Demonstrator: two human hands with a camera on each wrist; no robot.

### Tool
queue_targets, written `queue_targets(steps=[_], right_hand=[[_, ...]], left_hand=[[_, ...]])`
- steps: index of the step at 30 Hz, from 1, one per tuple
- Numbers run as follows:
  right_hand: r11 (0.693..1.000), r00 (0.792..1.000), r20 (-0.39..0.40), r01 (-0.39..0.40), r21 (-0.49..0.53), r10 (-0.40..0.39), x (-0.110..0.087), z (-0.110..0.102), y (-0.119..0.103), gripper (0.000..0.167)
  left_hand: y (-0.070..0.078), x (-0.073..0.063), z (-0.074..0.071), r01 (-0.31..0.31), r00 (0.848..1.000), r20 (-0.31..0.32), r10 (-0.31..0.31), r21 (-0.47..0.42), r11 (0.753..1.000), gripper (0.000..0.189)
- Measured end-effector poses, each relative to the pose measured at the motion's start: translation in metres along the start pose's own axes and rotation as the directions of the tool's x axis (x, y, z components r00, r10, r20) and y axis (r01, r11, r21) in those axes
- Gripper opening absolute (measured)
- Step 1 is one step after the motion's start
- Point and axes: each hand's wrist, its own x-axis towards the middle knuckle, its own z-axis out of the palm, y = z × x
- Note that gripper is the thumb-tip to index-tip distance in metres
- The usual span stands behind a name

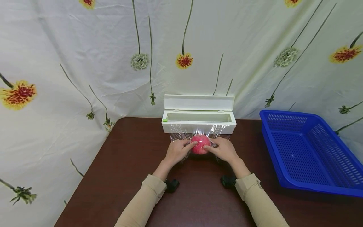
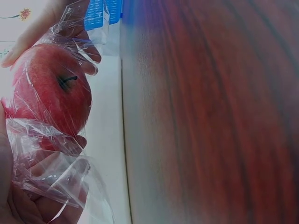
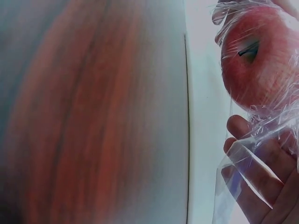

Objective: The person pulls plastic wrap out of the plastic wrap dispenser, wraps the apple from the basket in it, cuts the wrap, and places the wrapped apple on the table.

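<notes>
A red apple (image 1: pixel 200 145), stem visible in both wrist views, is held off the table between the two hands. Clear cling film (image 2: pixel 51 179) covers the apple and bunches at its sides. My left hand (image 1: pixel 176 151) grips the apple's left side through the film, thumb on the near face. On the other side my right hand (image 1: pixel 225 149) holds it likewise, with its fingers (image 3: pixel 261 179) behind the film. From the apple, the film stretches toward a white cling film box (image 1: pixel 184 128) whose lid (image 1: pixel 199 102) stands raised. The box's interior shows only partly.
To the right lies a blue plastic basket (image 1: pixel 272 148) with perforated walls. The dark brown table (image 1: pixel 122 176) ends at a flowered white curtain (image 1: pixel 113 50) behind the box. Dark wrist devices (image 1: pixel 171 186) sit at both cuffs.
</notes>
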Motion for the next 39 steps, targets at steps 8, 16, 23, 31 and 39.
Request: queue_targets(steps=[8,16,23,31,39], right_hand=[[1.0,1.0,-0.01,-0.01,0.0,0.01,-0.0026,0.0047,0.0032,0.052],[1.0,0.999,-0.03,-0.011,0.012,0.011,-0.0032,0.0074,0.005,0.053],[0.999,0.999,-0.036,-0.02,0.038,0.021,-0.0017,0.0059,0.0051,0.052],[0.999,0.999,-0.012,-0.04,0.03,0.04,0.0003,0.0046,0.0047,0.055],[0.998,0.999,0.007,-0.04,0.045,0.04,0.002,0.0022,0.0015,0.054]], left_hand=[[-0.0013,-0.0027,0.0033,0.022,1.0,0.006,-0.022,-0.045,0.999,0.043],[-0.0047,-0.0024,0.0048,0.056,0.997,0.051,-0.05,-0.107,0.993,0.061],[-0.0069,-0.0059,-0.0014,0.11,0.989,0.117,-0.088,-0.192,0.975,0.073],[-0.0086,-0.0032,-0.0021,-0.103,0.992,0.053,0.112,-0.161,0.982,0.093],[-0.0097,0.0021,0.002,-0.192,0.976,0.062,0.208,-0.202,0.96,0.087]])
